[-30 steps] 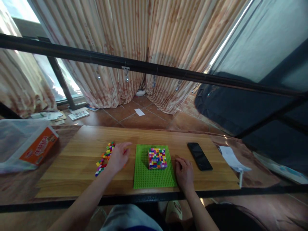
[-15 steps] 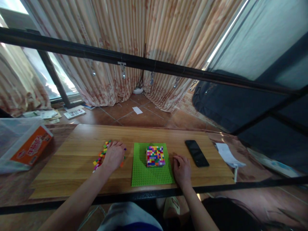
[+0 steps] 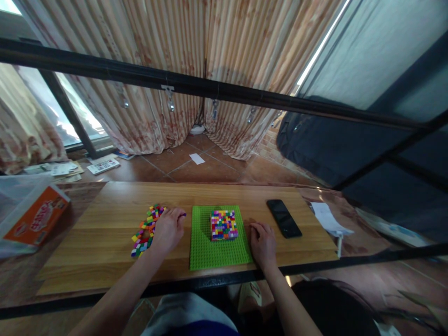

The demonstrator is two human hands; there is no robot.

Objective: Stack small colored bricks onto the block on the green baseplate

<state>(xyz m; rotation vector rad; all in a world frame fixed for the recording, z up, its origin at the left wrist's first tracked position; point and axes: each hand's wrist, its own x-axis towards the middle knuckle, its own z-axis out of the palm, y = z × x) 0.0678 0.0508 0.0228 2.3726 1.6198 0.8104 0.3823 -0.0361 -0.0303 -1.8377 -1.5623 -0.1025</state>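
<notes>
My left hand (image 3: 170, 227) is over the wooden table, its fingertips pinched on a small purple brick (image 3: 184, 214). Beside and partly behind that hand lies a loose pile of multicoloured toy bricks (image 3: 143, 233). A green baseplate (image 3: 201, 254) lies to its right, bearing a square block of multicoloured bricks (image 3: 224, 225) in its upper middle. My right hand (image 3: 263, 242) rests at the baseplate's right edge with its fingers curled. Whether anything is inside those curled fingers cannot be seen.
A black phone (image 3: 283, 218) lies on the wooden table (image 3: 87, 238), right of my right hand. A clear plastic box with an orange label (image 3: 38, 217) stands at the far left. White paper (image 3: 329, 218) lies off the right end. A dark metal bar (image 3: 196, 88) crosses beyond the table.
My left hand has drawn away from the pile slightly toward the baseplate, a purple brick now showing at its fingertips. More of the pile is uncovered. My right hand stays by the baseplate.
</notes>
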